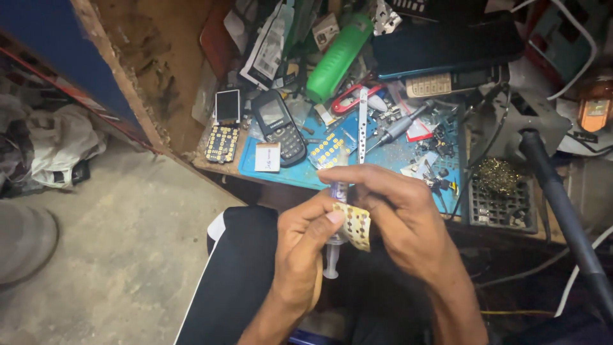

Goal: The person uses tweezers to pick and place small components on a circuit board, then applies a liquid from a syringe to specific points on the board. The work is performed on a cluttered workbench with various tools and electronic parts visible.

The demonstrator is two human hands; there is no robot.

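Your left hand [300,246] pinches the keypad membrane [354,225] over your lap, while your right hand [396,204] grips what looks like a small syringe [332,255] against it. The 2 stripped phones [281,128] lie on the tabletop [396,156], unassembled.

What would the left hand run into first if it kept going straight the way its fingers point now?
Probably the small yellowish perforated keypad sheet already at the left hand's thumb tip, then the right hand just beyond it. Depth is hard to judge from this single view.
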